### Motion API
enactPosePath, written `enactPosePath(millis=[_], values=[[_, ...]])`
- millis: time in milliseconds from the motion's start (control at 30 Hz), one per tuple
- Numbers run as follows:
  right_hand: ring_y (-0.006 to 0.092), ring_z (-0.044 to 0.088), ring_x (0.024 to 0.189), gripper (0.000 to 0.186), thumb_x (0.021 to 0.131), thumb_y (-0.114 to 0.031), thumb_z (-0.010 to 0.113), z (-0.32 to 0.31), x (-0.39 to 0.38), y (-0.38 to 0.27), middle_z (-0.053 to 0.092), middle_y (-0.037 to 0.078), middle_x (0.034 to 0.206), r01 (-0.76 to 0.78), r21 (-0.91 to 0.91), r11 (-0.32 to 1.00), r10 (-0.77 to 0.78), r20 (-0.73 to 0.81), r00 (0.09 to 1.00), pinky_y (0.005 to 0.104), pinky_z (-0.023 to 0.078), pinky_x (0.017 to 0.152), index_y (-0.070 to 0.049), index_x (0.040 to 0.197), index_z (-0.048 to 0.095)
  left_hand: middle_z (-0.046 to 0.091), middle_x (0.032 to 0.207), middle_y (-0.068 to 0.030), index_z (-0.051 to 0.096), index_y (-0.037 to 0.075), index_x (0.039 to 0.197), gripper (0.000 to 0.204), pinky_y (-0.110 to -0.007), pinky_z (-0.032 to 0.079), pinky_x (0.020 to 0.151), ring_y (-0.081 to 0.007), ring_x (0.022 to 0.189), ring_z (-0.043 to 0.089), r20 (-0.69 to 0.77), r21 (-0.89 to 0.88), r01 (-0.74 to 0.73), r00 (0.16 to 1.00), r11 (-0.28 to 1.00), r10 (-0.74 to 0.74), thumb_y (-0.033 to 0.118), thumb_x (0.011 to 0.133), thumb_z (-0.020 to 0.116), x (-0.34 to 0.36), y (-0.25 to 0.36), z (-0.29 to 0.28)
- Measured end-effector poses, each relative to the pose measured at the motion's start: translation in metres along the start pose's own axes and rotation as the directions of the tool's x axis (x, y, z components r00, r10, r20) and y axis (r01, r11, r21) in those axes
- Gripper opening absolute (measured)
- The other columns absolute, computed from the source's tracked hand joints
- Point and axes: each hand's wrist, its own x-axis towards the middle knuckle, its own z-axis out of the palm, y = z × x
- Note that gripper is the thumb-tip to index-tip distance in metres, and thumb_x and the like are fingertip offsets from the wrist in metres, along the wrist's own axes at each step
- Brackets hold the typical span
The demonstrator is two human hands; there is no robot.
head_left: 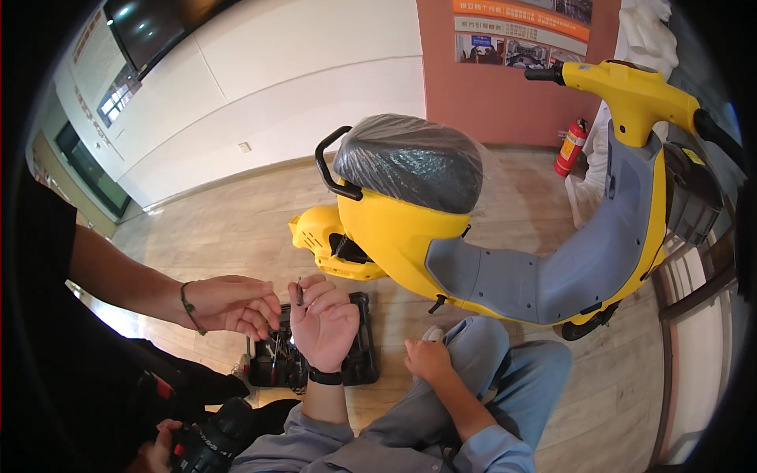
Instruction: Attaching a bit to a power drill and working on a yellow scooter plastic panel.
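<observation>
My left hand [324,325], palm turned up, pinches a small dark metal piece [300,293], like a screw or driver bit, between thumb and fingers. A co-worker's hand [240,306] with a dark bracelet reaches in from the left, its fingertips close to my left hand. Beneath both lies an open black tool case [364,347] with several hand tools in it, partly hidden. My right hand [430,360] rests by my bent leg with fingers curled; whether they hold anything is hidden. At the lower left, the co-worker's other hand [158,449] is on a black and red power drill [213,441].
A yellow scooter [402,244] with a plastic-wrapped seat [414,162] stands ahead, its grey footboard [505,276] towards my right. Behind it are a red fire extinguisher [571,147] and a white sculpture [595,169]. A dark screen [154,31] hangs on the wall.
</observation>
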Motion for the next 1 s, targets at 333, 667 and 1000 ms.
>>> enactPosePath(millis=[333, 667, 1000], values=[[0.0311, 0.072, 0.078, 0.017, 0.084, -0.023, 0.062, -0.003, 0.0, -0.001, 0.071, 0.013, 0.079, -0.002, -0.002, 1.0, 0.002, 0.021, 1.0, 0.0461, 0.053, 0.069, -0.009, 0.092, 0.061, 0.049, 0.073, 0.0078, 0.057, 0.012, 0.102, 0.013, -0.027, 0.035, 0.071, -0.0081, 0.069, 0.046, -0.063, -0.079, 0.044, 0.997, 0.996, -0.049, 0.023, 0.097, 0.054, 0.012, -0.013, -0.005], [0.0319, 0.07, 0.071, 0.018, 0.084, -0.025, 0.061, 0.005, -0.002, 0.003, 0.068, 0.015, 0.073, 0.026, 0.019, 0.999, -0.024, -0.077, 0.997, 0.0464, 0.054, 0.064, -0.008, 0.088, 0.061, 0.044, 0.072, 0.0077, 0.053, 0.014, 0.087, 0.009, -0.026, 0.032, 0.066, -0.0087, 0.069, 0.041, 0.038, -0.281, 0.127, 0.992, 0.951, -0.121, 0.02, 0.092, 0.057, 0.035, -0.016, -0.016], [0.0307, 0.073, 0.081, 0.017, 0.086, -0.023, 0.061, -0.007, 0.0, -0.003, 0.072, 0.014, 0.085, -0.027, -0.013, 1.0, 0.027, 0.072, 0.997, 0.0449, 0.054, 0.071, -0.009, 0.096, 0.062, 0.048, 0.081, 0.0063, 0.054, 0.015, 0.088, 0.014, -0.028, 0.035, 0.069, -0.0098, 0.078, 0.04, 0.086, -0.148, 0.097, 0.993, 0.984, -0.085, 0.026, 0.096, 0.054, 0.041, -0.023, -0.008]])
